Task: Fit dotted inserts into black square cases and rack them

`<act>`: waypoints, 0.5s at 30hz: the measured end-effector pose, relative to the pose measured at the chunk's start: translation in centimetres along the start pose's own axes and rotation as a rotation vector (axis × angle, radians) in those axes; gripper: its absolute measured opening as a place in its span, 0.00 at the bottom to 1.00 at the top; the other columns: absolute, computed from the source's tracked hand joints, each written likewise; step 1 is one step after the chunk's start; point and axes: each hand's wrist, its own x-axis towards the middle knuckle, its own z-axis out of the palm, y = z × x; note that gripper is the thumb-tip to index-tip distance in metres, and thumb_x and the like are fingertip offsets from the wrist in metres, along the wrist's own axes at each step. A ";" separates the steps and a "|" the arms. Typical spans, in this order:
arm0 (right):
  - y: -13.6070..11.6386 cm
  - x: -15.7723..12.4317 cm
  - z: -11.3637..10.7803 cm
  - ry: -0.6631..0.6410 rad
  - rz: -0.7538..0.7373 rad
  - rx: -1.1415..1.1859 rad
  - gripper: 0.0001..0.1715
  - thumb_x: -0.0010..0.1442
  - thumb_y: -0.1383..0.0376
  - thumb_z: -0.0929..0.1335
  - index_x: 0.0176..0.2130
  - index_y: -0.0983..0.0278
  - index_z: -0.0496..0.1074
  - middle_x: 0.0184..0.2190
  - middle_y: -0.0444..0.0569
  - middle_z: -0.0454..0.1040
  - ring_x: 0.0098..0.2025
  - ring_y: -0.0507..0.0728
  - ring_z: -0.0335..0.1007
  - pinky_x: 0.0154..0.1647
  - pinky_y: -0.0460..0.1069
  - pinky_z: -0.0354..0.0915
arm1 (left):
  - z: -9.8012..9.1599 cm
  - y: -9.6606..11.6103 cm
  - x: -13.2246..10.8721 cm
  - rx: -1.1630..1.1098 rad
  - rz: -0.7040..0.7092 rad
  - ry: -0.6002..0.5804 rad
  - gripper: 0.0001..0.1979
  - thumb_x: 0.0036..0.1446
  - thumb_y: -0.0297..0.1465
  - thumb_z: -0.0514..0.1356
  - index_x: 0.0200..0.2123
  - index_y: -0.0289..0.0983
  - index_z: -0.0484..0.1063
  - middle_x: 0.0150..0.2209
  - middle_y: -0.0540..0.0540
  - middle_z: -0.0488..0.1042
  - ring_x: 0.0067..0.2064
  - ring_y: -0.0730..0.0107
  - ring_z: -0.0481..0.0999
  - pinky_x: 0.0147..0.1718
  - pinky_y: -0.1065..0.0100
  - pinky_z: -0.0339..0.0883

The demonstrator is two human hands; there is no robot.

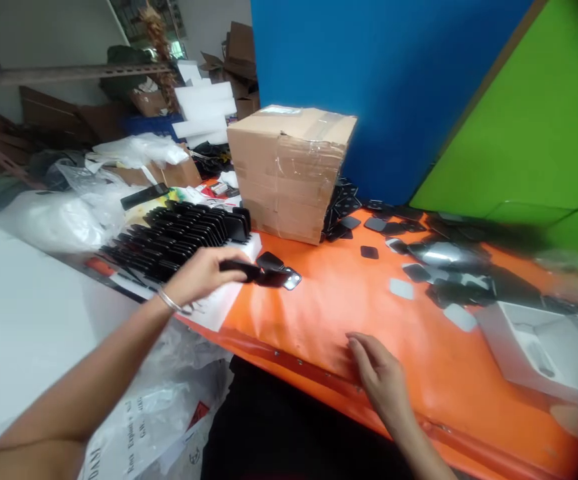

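My left hand (209,270), with a bracelet at its wrist, pinches a dark, thin slab (243,269) by one end above the table. Just beyond its tip lie dark rounded-square pieces (270,260) and a shiny silver-and-black piece (293,279). Behind that hand, many similar black slabs (183,230) stand in close rows on a white base (219,310). My right hand (381,373) is near the front edge of the orange table (309,320), its fingers loosely extended and nothing visible in them. Blur hides what kind of thing the slab is.
A taped cardboard box (289,177) stands at the back. Dark and pale flat squares (401,289) are scattered on the right, beside a white open box (529,347). Clear plastic bags (63,220) and white foam blocks (206,107) are piled at the left.
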 end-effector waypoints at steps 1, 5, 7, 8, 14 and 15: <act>0.5 0.1 0.1 0.029 -0.060 -0.064 0.19 0.59 0.52 0.64 0.35 0.63 0.74 0.34 0.54 0.77 0.37 0.60 0.73 0.39 0.53 0.69 | -2.0 0.2 0.5 0.119 0.015 0.087 0.11 0.52 0.36 0.63 0.37 0.38 0.75 0.37 0.49 0.77 0.40 0.63 0.75 0.43 0.66 0.65; 1.5 0.0 0.8 0.060 -0.187 -0.205 0.17 0.62 0.55 0.62 0.34 0.63 0.73 0.33 0.53 0.77 0.35 0.59 0.74 0.38 0.52 0.69 | -7.5 0.0 3.1 0.425 0.089 0.182 0.10 0.52 0.36 0.62 0.36 0.38 0.76 0.37 0.51 0.76 0.42 0.63 0.73 0.48 0.64 0.61; 1.5 -0.1 1.1 0.051 -0.220 -0.247 0.17 0.62 0.56 0.61 0.35 0.63 0.73 0.33 0.53 0.77 0.35 0.59 0.74 0.37 0.51 0.69 | -8.6 -1.1 4.8 0.460 0.137 0.152 0.10 0.52 0.36 0.61 0.35 0.38 0.76 0.37 0.50 0.76 0.42 0.64 0.73 0.48 0.64 0.60; 1.5 -0.1 1.2 0.047 -0.230 -0.265 0.17 0.63 0.56 0.61 0.35 0.63 0.73 0.33 0.53 0.77 0.35 0.59 0.74 0.37 0.51 0.69 | -8.9 -1.9 5.8 0.456 0.163 0.135 0.10 0.52 0.37 0.62 0.35 0.38 0.75 0.38 0.50 0.76 0.42 0.65 0.73 0.48 0.65 0.60; 1.7 -0.2 1.3 0.054 -0.263 -0.305 0.16 0.63 0.57 0.60 0.35 0.63 0.72 0.33 0.53 0.76 0.34 0.58 0.74 0.35 0.50 0.68 | -8.7 -6.0 9.8 0.364 0.185 0.000 0.14 0.49 0.39 0.62 0.34 0.36 0.75 0.37 0.49 0.76 0.40 0.65 0.73 0.46 0.67 0.61; 1.7 -0.2 1.3 0.056 -0.263 -0.305 0.16 0.63 0.57 0.60 0.34 0.63 0.72 0.32 0.53 0.76 0.33 0.58 0.74 0.35 0.50 0.68 | -8.5 -6.4 10.1 0.349 0.186 -0.019 0.14 0.48 0.40 0.62 0.34 0.35 0.75 0.37 0.48 0.76 0.41 0.64 0.73 0.46 0.67 0.61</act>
